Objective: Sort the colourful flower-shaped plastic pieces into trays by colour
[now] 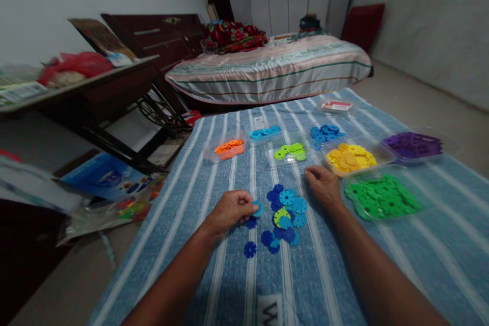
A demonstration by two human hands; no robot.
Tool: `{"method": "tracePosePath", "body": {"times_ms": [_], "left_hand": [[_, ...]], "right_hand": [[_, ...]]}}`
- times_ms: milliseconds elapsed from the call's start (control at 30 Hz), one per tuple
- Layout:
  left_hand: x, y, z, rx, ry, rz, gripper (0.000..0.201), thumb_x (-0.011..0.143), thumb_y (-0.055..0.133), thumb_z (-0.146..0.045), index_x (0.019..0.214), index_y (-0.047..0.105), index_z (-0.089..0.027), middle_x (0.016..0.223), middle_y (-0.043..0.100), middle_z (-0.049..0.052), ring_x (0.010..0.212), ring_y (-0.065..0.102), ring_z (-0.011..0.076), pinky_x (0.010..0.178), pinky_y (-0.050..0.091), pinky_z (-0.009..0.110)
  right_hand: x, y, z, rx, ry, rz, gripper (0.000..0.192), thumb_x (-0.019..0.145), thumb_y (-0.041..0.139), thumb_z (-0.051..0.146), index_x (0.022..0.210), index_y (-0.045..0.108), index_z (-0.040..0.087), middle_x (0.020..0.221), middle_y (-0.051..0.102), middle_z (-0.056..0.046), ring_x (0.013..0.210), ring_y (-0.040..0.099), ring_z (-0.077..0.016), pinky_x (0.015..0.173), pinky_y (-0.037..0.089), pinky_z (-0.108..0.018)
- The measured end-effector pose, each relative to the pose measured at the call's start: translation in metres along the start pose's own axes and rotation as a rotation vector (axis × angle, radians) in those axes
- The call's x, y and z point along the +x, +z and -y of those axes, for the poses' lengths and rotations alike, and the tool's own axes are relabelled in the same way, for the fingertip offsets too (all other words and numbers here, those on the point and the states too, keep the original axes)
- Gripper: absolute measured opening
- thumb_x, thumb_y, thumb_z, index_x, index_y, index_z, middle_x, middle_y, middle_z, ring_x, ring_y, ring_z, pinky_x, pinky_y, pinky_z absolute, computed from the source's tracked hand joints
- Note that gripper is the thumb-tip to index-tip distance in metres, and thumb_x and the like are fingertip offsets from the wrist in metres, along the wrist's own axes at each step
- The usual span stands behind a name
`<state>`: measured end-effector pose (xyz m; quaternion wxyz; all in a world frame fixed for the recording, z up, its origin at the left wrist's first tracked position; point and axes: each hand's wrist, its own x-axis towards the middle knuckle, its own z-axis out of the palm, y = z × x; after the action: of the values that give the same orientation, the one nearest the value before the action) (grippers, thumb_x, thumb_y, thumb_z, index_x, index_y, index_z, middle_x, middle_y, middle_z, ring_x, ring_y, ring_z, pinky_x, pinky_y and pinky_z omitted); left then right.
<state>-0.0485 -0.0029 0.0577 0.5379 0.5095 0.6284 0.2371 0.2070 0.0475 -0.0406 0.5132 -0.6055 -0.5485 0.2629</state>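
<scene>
My left hand point(234, 209) pinches a light blue notched plastic disc point(257, 208) between thumb and fingers, just above a dark blue disc point(251, 222) on the cloth. To its right lies a loose pile of dark blue, light blue and lime discs point(287, 218). A single dark blue disc point(249, 249) lies nearer to me. My right hand point(324, 186) rests on the cloth with its fingers curled in, and no disc shows in it. It is beside the tub of yellow discs point(350, 159) and in front of the tub of lime discs point(290, 152).
Around the pile stand clear tubs of orange discs point(230, 147), light blue discs point(264, 132), blue discs point(326, 133), purple discs point(412, 145) and green discs point(384, 196). A lidded box point(336, 106) sits at the back. Beyond are a bed point(275, 74) and a sewing-machine table point(91, 79).
</scene>
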Motion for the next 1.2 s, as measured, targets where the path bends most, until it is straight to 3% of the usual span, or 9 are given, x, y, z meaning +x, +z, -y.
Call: {"method": "tracePosePath", "body": {"times_ms": [100,233,333,400,500,633,833,1033,1200], "left_hand": [[0.034,-0.011,-0.031,-0.071,0.082,-0.141,0.033,0.054,0.083,-0.035,0.061,0.057,-0.015,0.047,0.054,-0.003,0.044,0.047,0.0074,0.044,0.034,0.019],[0.094,-0.015,-0.095,-0.3,0.182,-0.274,0.03,0.057,0.084,-0.027,0.066,0.057,-0.015,0.052,0.056,-0.004,0.045,0.05,0.0063,0.045,0.038,0.017],[0.129,-0.009,-0.129,-0.382,0.107,-0.406,0.027,0.067,0.08,-0.027,0.072,0.057,-0.014,0.057,0.061,-0.001,0.047,0.054,0.0069,0.05,0.044,0.019],[0.139,-0.003,-0.135,-0.359,0.072,-0.43,0.025,0.071,0.078,-0.028,0.072,0.056,-0.014,0.055,0.061,-0.001,0.044,0.053,0.007,0.048,0.043,0.019],[0.136,0.001,-0.12,-0.314,0.059,-0.384,0.02,0.072,0.075,-0.023,0.071,0.058,-0.013,0.055,0.063,0.001,0.044,0.054,0.0076,0.045,0.041,0.018],[0.114,-0.007,-0.085,-0.203,0.082,-0.328,0.01,0.072,0.069,-0.019,0.071,0.06,-0.013,0.057,0.065,0.001,0.045,0.055,0.0077,0.043,0.04,0.017],[0.074,-0.016,-0.037,-0.009,0.109,-0.282,0.015,0.067,0.067,-0.028,0.067,0.06,-0.014,0.057,0.064,0.001,0.044,0.052,0.0076,0.042,0.038,0.018],[0.036,0.0,-0.001,0.129,0.167,-0.156,0.02,0.066,0.064,-0.035,0.066,0.061,-0.015,0.056,0.061,0.0,0.046,0.05,0.0087,0.046,0.039,0.021],[0.013,0.017,0.016,0.221,0.202,-0.017,0.022,0.07,0.062,-0.038,0.069,0.062,-0.016,0.056,0.055,-0.003,0.05,0.049,0.0102,0.049,0.038,0.022]], "right_hand": [[-0.001,0.001,0.001,0.01,-0.009,-0.001,0.033,0.077,0.049,0.043,0.079,0.072,0.019,0.08,0.072,-0.006,0.078,0.065,-0.0232,0.076,0.047,-0.035],[-0.001,0.003,0.001,0.03,-0.014,0.0,0.032,0.077,0.05,0.042,0.079,0.072,0.019,0.082,0.073,-0.006,0.08,0.066,-0.0233,0.078,0.048,-0.035],[-0.002,0.003,0.001,0.039,-0.009,-0.002,0.032,0.077,0.05,0.043,0.079,0.073,0.02,0.082,0.073,-0.006,0.079,0.066,-0.0229,0.078,0.048,-0.034],[-0.002,0.004,0.002,0.035,-0.005,-0.003,0.032,0.077,0.05,0.043,0.079,0.073,0.02,0.081,0.073,-0.005,0.078,0.066,-0.0223,0.077,0.049,-0.034],[-0.002,0.004,0.002,0.023,-0.008,-0.007,0.031,0.078,0.05,0.042,0.079,0.072,0.021,0.081,0.073,-0.005,0.078,0.065,-0.022,0.076,0.049,-0.033],[-0.001,0.004,0.001,0.019,-0.02,-0.01,0.032,0.078,0.049,0.042,0.079,0.072,0.021,0.082,0.073,-0.005,0.079,0.066,-0.0225,0.077,0.048,-0.034],[-0.001,0.003,0.001,0.0,-0.022,-0.009,0.032,0.076,0.049,0.042,0.077,0.073,0.02,0.081,0.073,-0.006,0.079,0.066,-0.0233,0.076,0.049,-0.035],[0.0,-0.001,0.001,-0.007,-0.007,0.0,0.034,0.076,0.049,0.044,0.078,0.073,0.02,0.079,0.072,-0.005,0.077,0.065,-0.0228,0.075,0.048,-0.035],[0.0,-0.002,0.0,-0.004,-0.008,-0.003,0.034,0.076,0.049,0.044,0.078,0.072,0.019,0.08,0.072,-0.005,0.076,0.064,-0.0221,0.076,0.048,-0.034]]}}
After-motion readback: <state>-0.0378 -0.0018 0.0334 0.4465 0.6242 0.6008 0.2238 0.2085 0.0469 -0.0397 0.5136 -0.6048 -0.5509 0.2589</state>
